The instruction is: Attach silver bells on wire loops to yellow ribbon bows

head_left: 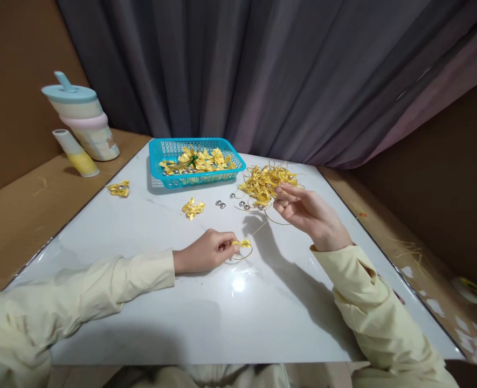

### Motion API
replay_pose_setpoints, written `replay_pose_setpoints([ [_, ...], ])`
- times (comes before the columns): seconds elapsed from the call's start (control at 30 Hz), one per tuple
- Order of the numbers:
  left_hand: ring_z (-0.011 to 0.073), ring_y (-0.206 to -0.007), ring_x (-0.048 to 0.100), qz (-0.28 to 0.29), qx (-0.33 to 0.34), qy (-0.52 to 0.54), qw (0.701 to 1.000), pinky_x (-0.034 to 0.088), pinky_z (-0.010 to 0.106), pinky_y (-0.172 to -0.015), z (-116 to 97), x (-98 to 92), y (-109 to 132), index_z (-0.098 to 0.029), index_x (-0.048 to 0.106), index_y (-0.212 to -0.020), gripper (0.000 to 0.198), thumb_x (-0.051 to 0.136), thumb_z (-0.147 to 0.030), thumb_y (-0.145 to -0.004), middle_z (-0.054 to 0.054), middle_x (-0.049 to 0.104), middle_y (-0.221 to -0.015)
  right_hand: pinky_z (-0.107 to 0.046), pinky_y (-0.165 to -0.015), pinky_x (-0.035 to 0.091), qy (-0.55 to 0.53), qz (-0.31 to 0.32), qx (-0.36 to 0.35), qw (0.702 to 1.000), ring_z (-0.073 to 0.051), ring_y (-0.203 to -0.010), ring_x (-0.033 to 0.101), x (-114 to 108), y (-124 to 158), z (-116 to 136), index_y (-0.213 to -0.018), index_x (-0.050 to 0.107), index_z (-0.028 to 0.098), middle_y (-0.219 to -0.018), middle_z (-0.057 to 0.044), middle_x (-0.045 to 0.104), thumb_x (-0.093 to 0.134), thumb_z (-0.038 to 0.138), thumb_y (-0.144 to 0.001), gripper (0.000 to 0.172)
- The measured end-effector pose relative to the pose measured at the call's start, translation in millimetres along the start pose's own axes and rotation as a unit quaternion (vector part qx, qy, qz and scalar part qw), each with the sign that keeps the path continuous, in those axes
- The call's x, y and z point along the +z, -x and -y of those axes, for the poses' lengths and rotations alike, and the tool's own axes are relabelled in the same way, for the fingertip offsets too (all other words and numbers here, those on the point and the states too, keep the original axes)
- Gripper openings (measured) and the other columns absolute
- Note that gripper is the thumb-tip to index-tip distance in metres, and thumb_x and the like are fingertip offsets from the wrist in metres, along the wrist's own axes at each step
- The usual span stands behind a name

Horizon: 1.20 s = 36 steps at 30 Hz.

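Observation:
My left hand [206, 251] rests on the white table [149, 302], its fingers pinched on a small yellow ribbon bow [243, 243] with a thin gold cord loop trailing beneath it. My right hand [306, 211] is raised a little above the table at the edge of a pile of yellow bows with gold cords [265, 183]. Its fingertips are pinched together; what they hold is too fine to make out. A gold cord loop lies just under that hand.
A turquoise basket [159, 161] of yellow bows stands at the back. Loose bows lie at centre [193, 208] and far left [119, 188], with small silver bells [221, 204] between. A lidded cup [85, 118] and a small tube [76, 153] stand on the left ledge. Grey curtain behind.

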State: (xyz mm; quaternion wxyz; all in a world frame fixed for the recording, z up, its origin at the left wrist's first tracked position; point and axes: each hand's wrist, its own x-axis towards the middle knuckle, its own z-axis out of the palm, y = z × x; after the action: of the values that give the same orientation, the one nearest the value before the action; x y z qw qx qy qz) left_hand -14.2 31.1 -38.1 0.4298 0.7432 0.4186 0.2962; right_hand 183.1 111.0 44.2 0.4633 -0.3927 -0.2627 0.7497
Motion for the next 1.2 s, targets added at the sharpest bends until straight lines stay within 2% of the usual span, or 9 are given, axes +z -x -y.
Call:
replay_pose_setpoints([
  [0.17, 0.0068, -0.048, 0.032, -0.001, -0.010, 0.005, 1.000, 0.025, 0.020, -0.047, -1, -0.4, 0, -0.013, 0.053, -0.066, 0.025, 0.046, -0.030, -0.084, -0.006, 0.037, -0.050, -0.010, -0.044, 0.041, 0.055, 0.027, 0.009, 0.998, -0.001, -0.041, 0.038, 1, 2, -5, -0.091, 0.050, 0.018, -0.068, 0.002, 0.055, 0.034, -0.005, -0.083, 0.029],
  [0.3, 0.0067, -0.047, 0.030, 0.001, -0.010, -0.001, 1.000, 0.025, 0.020, -0.047, -2, -0.9, -1, -0.013, 0.055, -0.067, 0.025, 0.046, -0.029, -0.084, -0.007, 0.036, -0.049, -0.009, -0.038, 0.032, 0.122, 0.062, -0.001, 0.991, -0.001, -0.037, 0.025, -2, 14, -4, -0.109, 0.053, 0.026, -0.074, 0.002, 0.061, 0.038, -0.001, -0.083, 0.040],
  [0.53, 0.0070, -0.048, 0.032, 0.006, -0.019, 0.001, 1.000, 0.025, 0.020, -0.047, -1, -1.1, -1, -0.012, 0.058, -0.070, 0.025, 0.046, -0.030, -0.084, -0.006, 0.038, -0.049, -0.018, -0.037, 0.024, 0.246, 0.067, -0.067, 0.965, -0.005, -0.036, 0.022, -23, 22, 3, -0.130, 0.041, 0.037, -0.076, -0.001, 0.067, 0.046, 0.016, -0.084, 0.051],
  [0.67, 0.0068, -0.047, 0.031, 0.013, -0.024, 0.003, 1.000, 0.025, 0.020, -0.047, -2, -1.0, -1, -0.012, 0.058, -0.069, 0.025, 0.047, -0.029, -0.083, -0.006, 0.037, -0.049, -0.021, -0.040, 0.022, 0.280, 0.054, -0.071, 0.956, -0.004, -0.036, 0.021, -35, 14, -1, -0.135, 0.041, 0.029, -0.070, -0.002, 0.065, 0.047, 0.018, -0.082, 0.054],
  [0.8, 0.0067, -0.048, 0.032, 0.019, -0.024, 0.007, 0.999, 0.025, 0.020, -0.047, -2, -1.1, -1, -0.012, 0.058, -0.070, 0.024, 0.047, -0.029, -0.083, -0.006, 0.038, -0.049, -0.023, -0.042, 0.018, 0.328, 0.026, -0.100, 0.939, -0.005, -0.039, 0.022, -41, 8, -7, -0.125, 0.054, 0.012, -0.058, -0.002, 0.058, 0.046, 0.015, -0.077, 0.049],
  [0.97, 0.0067, -0.048, 0.031, 0.014, -0.026, 0.006, 1.000, 0.024, 0.020, -0.047, -2, -1.2, -1, -0.012, 0.056, -0.068, 0.024, 0.047, -0.029, -0.083, -0.006, 0.038, -0.049, -0.023, -0.044, 0.020, 0.435, 0.066, -0.120, 0.890, -0.006, -0.045, 0.027, -37, 13, -26, -0.108, 0.066, 0.012, -0.070, -0.005, 0.060, 0.050, 0.026, -0.078, 0.037],
  [1.07, 0.0067, -0.048, 0.030, 0.011, -0.021, 0.014, 1.000, 0.024, 0.020, -0.047, -2, -1.1, -1, -0.013, 0.055, -0.066, 0.026, 0.047, -0.030, -0.083, -0.007, 0.037, -0.050, -0.023, -0.044, 0.025, 0.540, 0.105, -0.109, 0.828, -0.007, -0.048, 0.032, -28, 22, -40, -0.104, 0.068, 0.012, -0.078, -0.007, 0.064, 0.052, 0.035, -0.079, 0.037],
  [1.13, 0.0070, -0.048, 0.032, 0.015, -0.022, 0.022, 0.999, 0.025, 0.020, -0.047, -2, -1.1, -1, -0.013, 0.055, -0.067, 0.026, 0.047, -0.031, -0.084, -0.006, 0.038, -0.050, -0.023, -0.045, 0.026, 0.594, 0.107, -0.115, 0.789, -0.008, -0.048, 0.032, -22, 28, -48, -0.101, 0.069, 0.012, -0.071, -0.005, 0.063, 0.052, 0.039, -0.080, 0.037],
  [1.2, 0.0074, -0.049, 0.034, 0.019, -0.024, 0.029, 0.999, 0.027, 0.021, -0.048, -2, -1.2, -1, -0.013, 0.057, -0.070, 0.026, 0.046, -0.032, -0.084, -0.006, 0.040, -0.052, -0.022, -0.045, 0.026, 0.619, 0.104, -0.123, 0.769, -0.008, -0.048, 0.033, -19, 32, -55, -0.097, 0.071, 0.013, -0.062, -0.002, 0.058, 0.053, 0.041, -0.081, 0.036],
])
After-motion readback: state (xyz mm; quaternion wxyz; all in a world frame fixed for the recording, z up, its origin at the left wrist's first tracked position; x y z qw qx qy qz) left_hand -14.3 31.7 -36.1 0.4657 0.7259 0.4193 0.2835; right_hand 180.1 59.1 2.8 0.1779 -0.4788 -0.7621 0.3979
